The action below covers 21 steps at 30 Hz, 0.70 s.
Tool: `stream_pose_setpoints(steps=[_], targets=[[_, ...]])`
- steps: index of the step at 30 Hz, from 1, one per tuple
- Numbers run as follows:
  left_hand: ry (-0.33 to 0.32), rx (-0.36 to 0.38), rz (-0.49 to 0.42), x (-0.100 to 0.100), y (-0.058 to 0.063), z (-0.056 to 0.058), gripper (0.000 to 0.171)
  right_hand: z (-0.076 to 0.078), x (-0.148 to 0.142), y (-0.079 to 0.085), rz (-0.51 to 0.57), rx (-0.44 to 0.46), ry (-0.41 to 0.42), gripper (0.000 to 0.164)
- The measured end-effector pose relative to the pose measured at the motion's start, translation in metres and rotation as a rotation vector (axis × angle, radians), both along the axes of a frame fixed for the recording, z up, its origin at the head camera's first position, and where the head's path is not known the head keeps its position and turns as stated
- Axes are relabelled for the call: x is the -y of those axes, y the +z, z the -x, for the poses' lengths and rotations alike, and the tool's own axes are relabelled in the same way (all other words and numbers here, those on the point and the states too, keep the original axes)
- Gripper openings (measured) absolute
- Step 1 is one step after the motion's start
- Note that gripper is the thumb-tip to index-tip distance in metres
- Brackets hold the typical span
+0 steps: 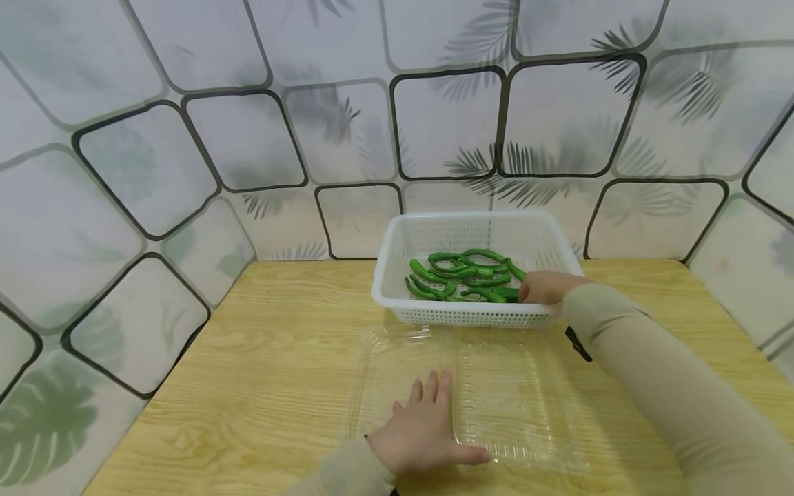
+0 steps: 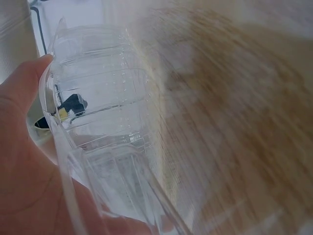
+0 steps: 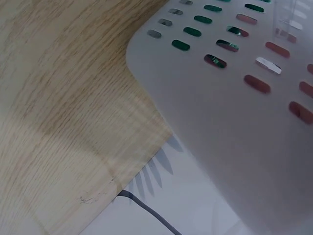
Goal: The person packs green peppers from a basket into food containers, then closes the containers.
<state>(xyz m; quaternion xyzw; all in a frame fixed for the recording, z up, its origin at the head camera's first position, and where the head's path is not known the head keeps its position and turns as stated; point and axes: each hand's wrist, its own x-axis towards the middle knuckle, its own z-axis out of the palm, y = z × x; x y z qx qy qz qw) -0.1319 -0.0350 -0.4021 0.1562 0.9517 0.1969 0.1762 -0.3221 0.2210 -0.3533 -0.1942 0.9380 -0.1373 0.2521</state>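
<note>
A white perforated plastic basket (image 1: 477, 315) holds several long green chili peppers (image 1: 474, 271). My right hand (image 1: 546, 286) reaches over its near right side, down among the peppers. Its fingertips are hidden, so a grip on a pepper cannot be told. In the right wrist view, the basket wall (image 3: 195, 103) blocks the hand, with bits of skin and green showing through the slots. In front of the basket lies a clear plastic clamshell box (image 1: 502, 399), opened flat. My left hand (image 1: 424, 427) is spread over the box's near edge, fingers straight, thumb (image 2: 29, 81) against its rim.
The box and basket stand on a wood-grain table (image 1: 279, 358). Behind it and on both sides rise walls covered with a leaf-and-tile pattern (image 1: 446, 124). The basket is close to the back wall.
</note>
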Motion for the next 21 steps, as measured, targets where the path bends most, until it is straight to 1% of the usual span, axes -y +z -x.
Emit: stream_pose_setpoints(steps=[5,10,14,16,21], targets=[[0.004,-0.003,-0.006,0.001,-0.002,0.000,0.124,0.003,0.000,-0.006,0.019,0.031,-0.003,0.032],[0.003,-0.001,-0.014,0.001,-0.003,0.001,0.125,0.006,-0.001,-0.011,0.045,0.041,0.010,0.028],[0.000,0.007,-0.013,0.001,-0.002,0.001,0.125,0.008,-0.002,-0.014,0.061,0.042,0.001,0.027],[0.000,0.008,-0.011,0.001,-0.002,0.001,0.124,0.009,-0.002,-0.016,0.060,0.039,-0.005,0.026],[-0.002,0.012,-0.005,0.001,-0.001,0.001,0.124,0.010,-0.002,-0.018,0.045,0.034,0.008,0.023]])
